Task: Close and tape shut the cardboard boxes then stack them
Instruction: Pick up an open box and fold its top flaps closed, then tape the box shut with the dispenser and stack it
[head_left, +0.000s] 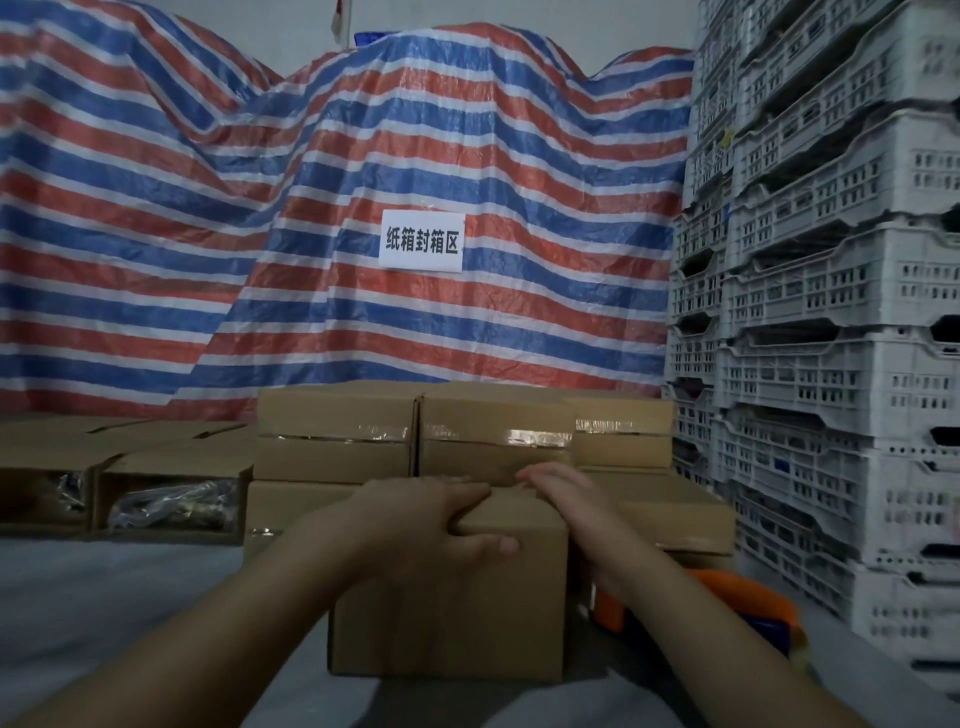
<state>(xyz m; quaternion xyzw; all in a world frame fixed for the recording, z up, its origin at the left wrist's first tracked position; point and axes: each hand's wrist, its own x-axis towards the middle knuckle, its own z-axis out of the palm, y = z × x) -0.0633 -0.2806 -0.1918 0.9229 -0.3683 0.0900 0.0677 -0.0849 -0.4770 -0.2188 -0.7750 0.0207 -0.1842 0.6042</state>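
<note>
Brown cardboard: a plain rectangular corrugated box (452, 597) stood on the grey floor covering (130, 597) straight ahead of the person, its top flaps down, no tape visible on the faces shown.
Left hand: the left hand (436, 525) lay across the box's top near edge, fingers flat over the lid and thumb hooked down the front face, gripping that corner.
Right hand: the right hand (561, 493) rested on the top of the same box toward its right side, fingers straight and spread flat, pressing rather than grasping.
Tape tool: an orange and blue tape dispenser (727, 608) lay on the floor just beside the box on the right, partly hidden behind the right forearm, untouched.
Done so far: behind the box stood a stack of sealed brown cartons (415, 436), clear tape glinting along their seams, in at least two layers.
Left to do: by my reading this box was closed but not yet taped; two open brown cartons (166, 483) at left, holding bagged metal parts, remained unsealed.
Surroundings: a red, white and blue striped tarpaulin (208, 208) with a white paper sign (422, 241), and stacked white plastic crates (831, 312) on the right.
</note>
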